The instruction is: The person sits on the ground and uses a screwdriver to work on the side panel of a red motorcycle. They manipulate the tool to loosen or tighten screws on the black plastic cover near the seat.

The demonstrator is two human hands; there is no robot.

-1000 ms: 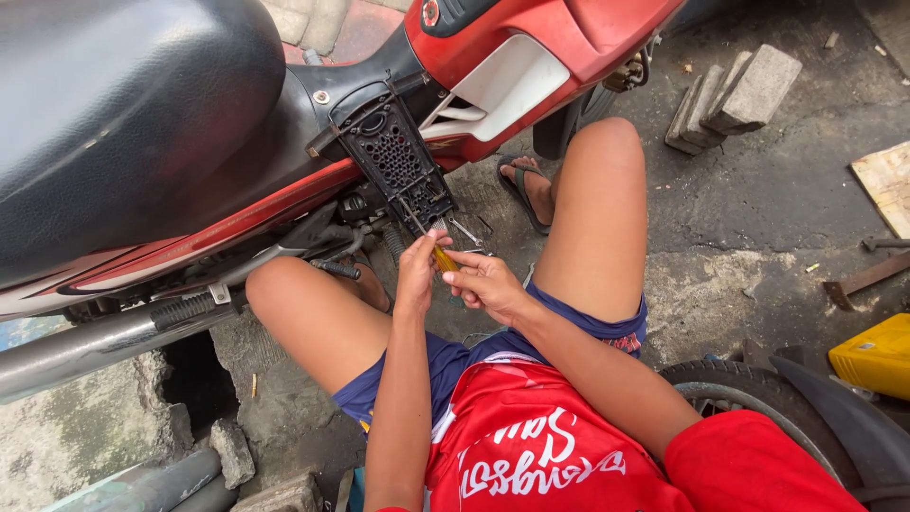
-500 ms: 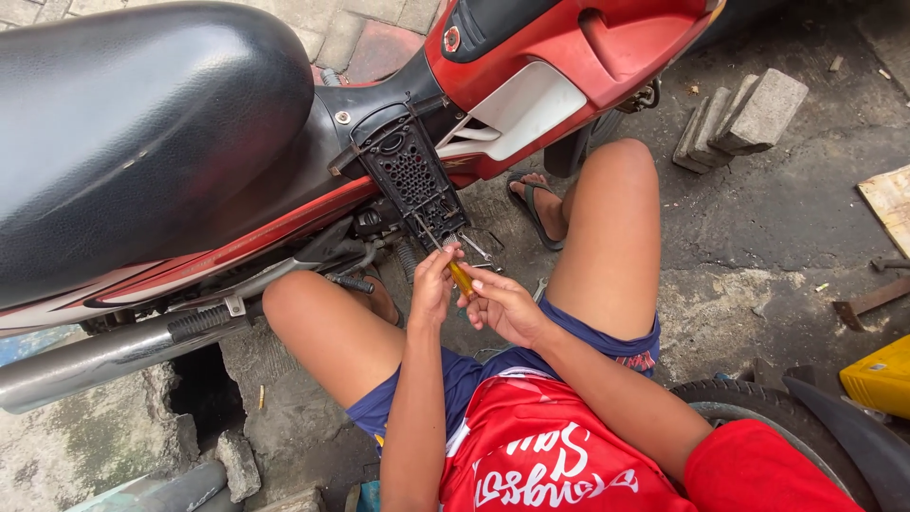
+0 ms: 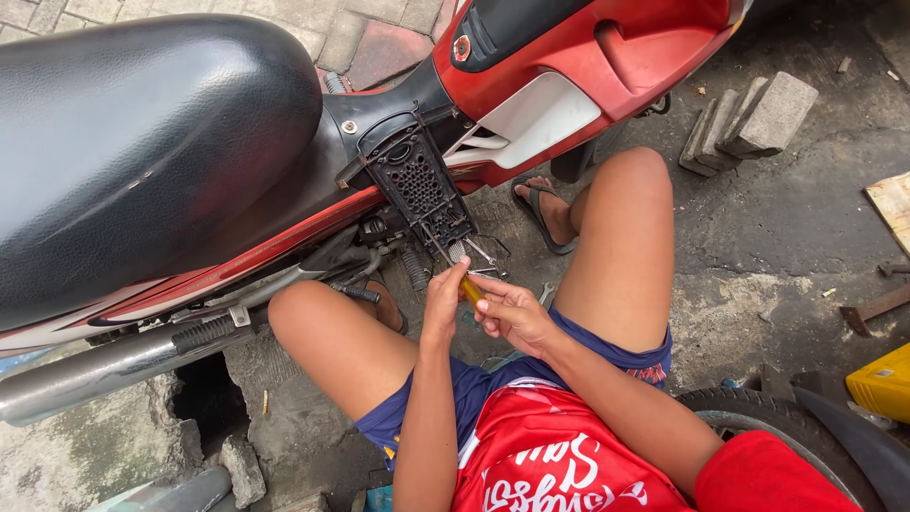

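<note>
One glossy black seat [image 3: 142,161], smooth and rounded, is seen atop the red plastic motorcycle [image 3: 607,47], above a perforated black panel [image 3: 417,185] and a dull metal exhaust pipe [image 3: 85,374]. Below the panel, a yellow-handled screwdriver [image 3: 470,288] is gripped by the right hand [image 3: 512,313], fingers curled shut, and pinched by the left hand [image 3: 444,301].

Off to my right I see grey pavers [image 3: 754,118] leaning together, a yellow box [image 3: 882,381] by a tyre [image 3: 787,427], a wooden board [image 3: 893,204], and what may be a hammer [image 3: 877,305].
</note>
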